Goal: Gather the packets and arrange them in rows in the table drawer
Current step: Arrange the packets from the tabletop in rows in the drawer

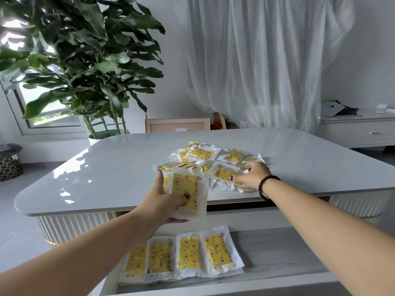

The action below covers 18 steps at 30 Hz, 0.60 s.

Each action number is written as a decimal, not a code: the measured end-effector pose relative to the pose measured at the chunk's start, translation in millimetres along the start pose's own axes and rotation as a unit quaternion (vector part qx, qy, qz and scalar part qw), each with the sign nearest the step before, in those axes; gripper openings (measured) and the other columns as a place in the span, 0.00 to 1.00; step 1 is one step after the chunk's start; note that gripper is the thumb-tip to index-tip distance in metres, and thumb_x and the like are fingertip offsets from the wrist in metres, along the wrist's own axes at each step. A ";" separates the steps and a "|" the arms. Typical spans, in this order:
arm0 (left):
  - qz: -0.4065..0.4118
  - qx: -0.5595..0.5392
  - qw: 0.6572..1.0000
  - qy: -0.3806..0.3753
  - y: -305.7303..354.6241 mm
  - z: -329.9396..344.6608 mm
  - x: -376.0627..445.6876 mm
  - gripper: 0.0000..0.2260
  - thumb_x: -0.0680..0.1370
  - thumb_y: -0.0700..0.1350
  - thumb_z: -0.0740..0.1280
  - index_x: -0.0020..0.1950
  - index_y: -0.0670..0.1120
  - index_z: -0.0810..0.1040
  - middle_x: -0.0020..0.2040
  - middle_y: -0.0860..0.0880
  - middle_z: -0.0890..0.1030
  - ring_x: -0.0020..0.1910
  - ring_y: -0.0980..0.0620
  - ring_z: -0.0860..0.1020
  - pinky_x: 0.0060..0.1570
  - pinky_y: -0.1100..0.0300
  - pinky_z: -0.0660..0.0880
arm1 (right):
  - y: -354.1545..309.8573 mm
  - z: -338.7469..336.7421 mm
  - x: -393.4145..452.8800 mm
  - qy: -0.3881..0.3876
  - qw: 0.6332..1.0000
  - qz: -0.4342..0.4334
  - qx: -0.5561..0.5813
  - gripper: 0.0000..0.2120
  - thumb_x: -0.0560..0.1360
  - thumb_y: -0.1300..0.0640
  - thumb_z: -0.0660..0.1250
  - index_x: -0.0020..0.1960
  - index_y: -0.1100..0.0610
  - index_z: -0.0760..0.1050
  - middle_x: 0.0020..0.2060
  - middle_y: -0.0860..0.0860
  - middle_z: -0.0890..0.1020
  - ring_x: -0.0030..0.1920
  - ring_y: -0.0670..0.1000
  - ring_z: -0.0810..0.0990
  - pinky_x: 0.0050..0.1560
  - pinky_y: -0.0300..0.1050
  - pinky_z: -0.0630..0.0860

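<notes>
A loose pile of yellow-and-white packets [211,159] lies on the white table [106,167] near its front edge. My left hand [164,199] grips a small stack of packets [188,189], thumb on top, just above the table's front edge. My right hand [250,174] rests on the pile's right side, fingers curled around a packet [224,174] there. Below, the open drawer [277,253] holds a row of several packets [183,255] laid side by side at its left.
A large leafy plant [85,60] in a white pot stands behind the table's left corner. A picture frame [177,124] leans beyond the far edge. A white sideboard [359,129] sits at the right, a patterned basket [9,165] at the left.
</notes>
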<state>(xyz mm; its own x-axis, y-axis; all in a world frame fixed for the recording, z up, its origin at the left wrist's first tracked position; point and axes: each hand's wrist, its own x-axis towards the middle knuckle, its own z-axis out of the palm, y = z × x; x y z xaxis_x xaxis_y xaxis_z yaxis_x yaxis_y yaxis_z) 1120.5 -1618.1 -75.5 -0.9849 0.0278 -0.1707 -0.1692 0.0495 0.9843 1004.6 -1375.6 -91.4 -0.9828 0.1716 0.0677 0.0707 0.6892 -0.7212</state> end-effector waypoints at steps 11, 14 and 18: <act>0.019 0.054 0.998 -0.001 -2.3 0.1 -8.0 0.42 0.76 0.33 0.66 0.75 0.67 0.48 0.55 0.47 0.79 0.45 0.44 0.83 0.41 0.50 0.82 | -6.6 3.4 4.6 0.001 0.997 0.083 0.005 0.43 0.63 0.53 0.79 0.73 0.58 0.63 0.67 0.54 0.72 0.65 0.55 0.73 0.63 0.46 0.72; 0.017 0.043 0.999 0.002 -3.1 -1.6 -6.7 0.44 0.76 0.33 0.66 0.75 0.66 0.44 0.57 0.46 0.78 0.44 0.44 0.83 0.39 0.51 0.82 | -15.6 2.3 4.6 -0.052 0.997 0.053 -0.025 0.36 0.65 0.55 0.78 0.69 0.60 0.69 0.64 0.54 0.75 0.62 0.55 0.75 0.62 0.44 0.72; 0.015 0.042 0.999 0.007 -3.6 -8.5 -3.5 0.44 0.76 0.32 0.67 0.76 0.66 0.46 0.59 0.46 0.78 0.46 0.43 0.83 0.41 0.50 0.82 | -33.4 -25.7 10.8 -0.087 0.982 0.060 0.156 0.15 0.68 0.67 0.74 0.54 0.62 0.77 0.50 0.59 0.81 0.53 0.58 0.81 0.58 0.54 0.77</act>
<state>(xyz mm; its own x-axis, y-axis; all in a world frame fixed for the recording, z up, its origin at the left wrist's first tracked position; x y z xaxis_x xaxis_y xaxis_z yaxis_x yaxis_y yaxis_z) 1124.2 -1626.9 -78.0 -0.9900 0.0166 -0.1403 -0.1370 0.1318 0.9818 995.9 -1378.7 -48.8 -0.9869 0.0965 -0.1295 0.1582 0.4171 -0.8950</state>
